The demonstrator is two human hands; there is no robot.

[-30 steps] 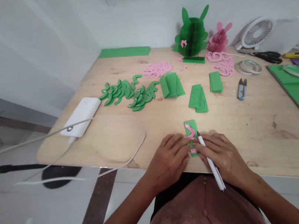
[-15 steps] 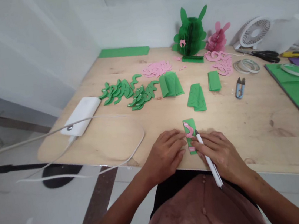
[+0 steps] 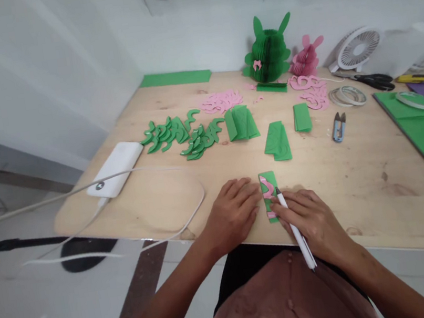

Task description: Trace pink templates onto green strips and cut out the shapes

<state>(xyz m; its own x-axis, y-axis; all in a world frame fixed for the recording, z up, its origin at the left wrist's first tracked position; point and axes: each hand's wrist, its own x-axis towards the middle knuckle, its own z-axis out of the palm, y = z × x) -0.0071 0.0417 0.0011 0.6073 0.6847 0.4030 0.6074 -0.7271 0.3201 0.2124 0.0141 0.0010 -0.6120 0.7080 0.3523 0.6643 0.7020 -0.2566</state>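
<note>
A small green paper strip (image 3: 266, 176) lies near the table's front edge, carrying a curved pink paper cutout (image 3: 268, 187) and a second pink piece (image 3: 272, 215) lower down. My left hand (image 3: 233, 213) rests flat on the table at the strip's left side, fingers stretched, holding nothing. In my right hand (image 3: 311, 213) is a white pen (image 3: 300, 239), its dark tip pointing up past the fingers. Those fingertips touch the strip's right side and cover part of it.
Beyond the hands lie folded green papers (image 3: 241, 122), green curved cutouts (image 3: 160, 133), pink cutouts (image 3: 221, 101) and thread snips (image 3: 338, 128). Tape rolls (image 3: 348, 96), scissors (image 3: 377, 80) and a fan (image 3: 359, 48) stand back right. A white power bank (image 3: 117, 168) with a cable (image 3: 198, 203) lies left.
The view has shifted slightly, with the far objects a little lower now. Both hands keep nearly the same place around the strip, and the pen stays in my right hand.
</note>
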